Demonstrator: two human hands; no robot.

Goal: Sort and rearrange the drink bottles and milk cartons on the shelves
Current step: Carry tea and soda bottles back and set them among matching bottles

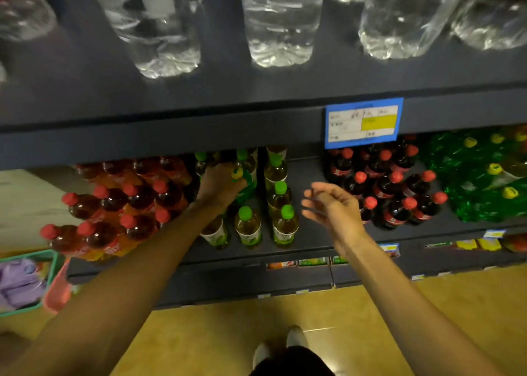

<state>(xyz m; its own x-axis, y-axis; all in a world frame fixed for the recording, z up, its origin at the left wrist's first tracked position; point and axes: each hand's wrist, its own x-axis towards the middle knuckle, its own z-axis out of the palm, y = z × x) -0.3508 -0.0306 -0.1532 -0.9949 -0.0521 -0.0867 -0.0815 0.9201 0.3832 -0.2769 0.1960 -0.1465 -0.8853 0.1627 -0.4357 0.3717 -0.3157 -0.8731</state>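
The left hand (pixel 219 184) reaches far into the middle shelf (pixel 310 230), its grip curled round a green bottle with a yellow cap (pixel 241 180) among the green-capped tea bottles (pixel 248 227). The right hand (pixel 333 204) hovers released over the bare gap beside the red-capped cola bottles (pixel 390 193). The blue price tag (pixel 363 123) is blurred — unreadable, like the bottle labels.

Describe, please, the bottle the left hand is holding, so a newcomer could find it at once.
On the middle shelf, find the rows of pale yellow tea bottles with green caps. The left hand grips one green bottle among them. It alone has a yellow cap.
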